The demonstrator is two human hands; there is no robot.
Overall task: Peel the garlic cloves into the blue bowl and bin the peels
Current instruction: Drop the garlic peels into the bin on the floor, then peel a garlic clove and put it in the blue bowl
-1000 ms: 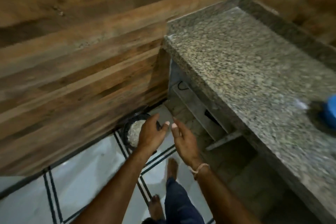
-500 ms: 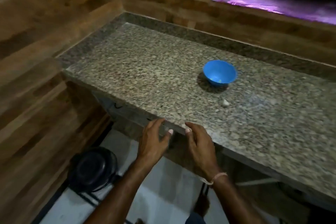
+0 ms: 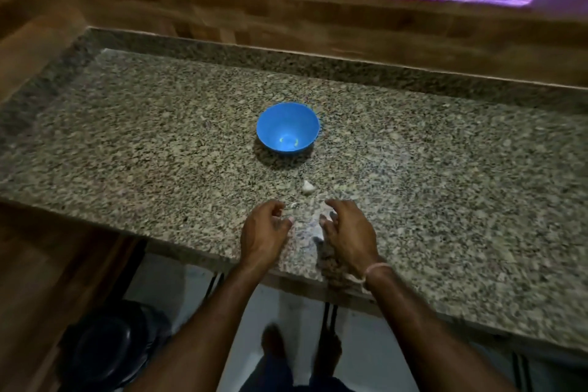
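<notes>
While the left hand (image 3: 264,232) and right hand (image 3: 348,232) hang over the front edge of the speckled granite surface (image 3: 127,153), both show loosely curled fingers gripping nothing. 1 small white garlic clove (image 3: 307,188) lies just beyond the fingertips, between the hands and the round blue plastic bowl (image 3: 288,127). A round black bin (image 3: 105,344) stands on the floor, lower left.

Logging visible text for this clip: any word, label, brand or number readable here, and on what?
None can be read.
Blue bowl: only two small yellow-green marks at its bottom, no legible letters.
Granite countertop, garlic clove, black bin: no print visible.
</notes>
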